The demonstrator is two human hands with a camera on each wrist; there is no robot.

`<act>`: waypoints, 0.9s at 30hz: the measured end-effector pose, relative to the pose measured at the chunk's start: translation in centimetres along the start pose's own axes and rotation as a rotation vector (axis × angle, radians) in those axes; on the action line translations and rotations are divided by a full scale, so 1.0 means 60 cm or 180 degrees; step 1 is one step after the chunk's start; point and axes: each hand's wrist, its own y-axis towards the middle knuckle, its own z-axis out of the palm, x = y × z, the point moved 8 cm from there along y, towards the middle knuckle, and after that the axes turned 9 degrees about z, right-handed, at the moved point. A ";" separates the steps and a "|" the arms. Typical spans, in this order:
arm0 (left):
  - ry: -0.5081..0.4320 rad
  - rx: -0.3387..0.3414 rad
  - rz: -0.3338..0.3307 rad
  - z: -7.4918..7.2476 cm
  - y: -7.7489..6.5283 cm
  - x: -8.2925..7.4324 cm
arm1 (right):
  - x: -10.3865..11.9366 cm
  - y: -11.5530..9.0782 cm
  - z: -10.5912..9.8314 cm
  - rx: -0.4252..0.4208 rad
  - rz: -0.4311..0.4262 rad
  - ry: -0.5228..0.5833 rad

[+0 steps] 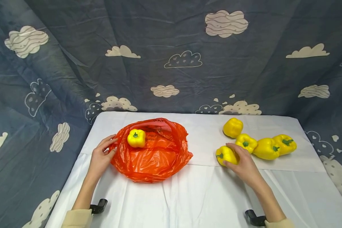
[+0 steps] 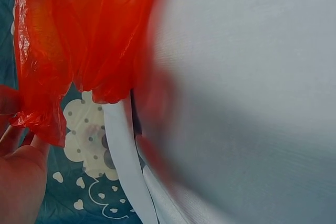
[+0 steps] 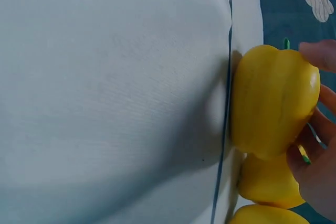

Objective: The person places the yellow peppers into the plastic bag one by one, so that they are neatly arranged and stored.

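An open red plastic bag [image 1: 156, 161] sits on the left half of the white table, its mouth spread wide. One yellow bell pepper [image 1: 136, 139] lies inside it, toward the back left. My left hand [image 1: 100, 158] pinches the left edge of the bag between thumb and fingers, and the left wrist view shows the crumpled red film [image 2: 44, 121] in that grasp. On the right, my right hand [image 1: 246, 166] grips another yellow bell pepper [image 1: 224, 155], stem facing left. The right wrist view has this pepper [image 3: 273, 100] low at the table, with thumb and fingers around its side.
Several more yellow bell peppers lie behind and right of my right hand: one at the back [image 1: 233, 127], one close behind the hand [image 1: 246, 143], and a pair [image 1: 265, 148] farther right. White cloth covers the table [image 1: 188, 196]. A dark cloud-patterned curtain [image 1: 148, 79] hangs behind.
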 end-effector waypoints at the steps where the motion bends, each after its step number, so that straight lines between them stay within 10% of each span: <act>1: 0.0007 0.0007 -0.0006 0.001 0.000 0.001 | 0.000 0.001 0.000 0.0031 0.0001 -0.0051; 12: -0.0007 0.0077 0.0004 0.001 -0.002 -0.054 | 0.001 0.007 0.000 0.0133 0.0056 -0.0366; 27: 0.0024 0.0097 0.0007 0.001 0.001 -0.058 | -0.003 -0.018 0.002 0.0201 0.0476 0.0624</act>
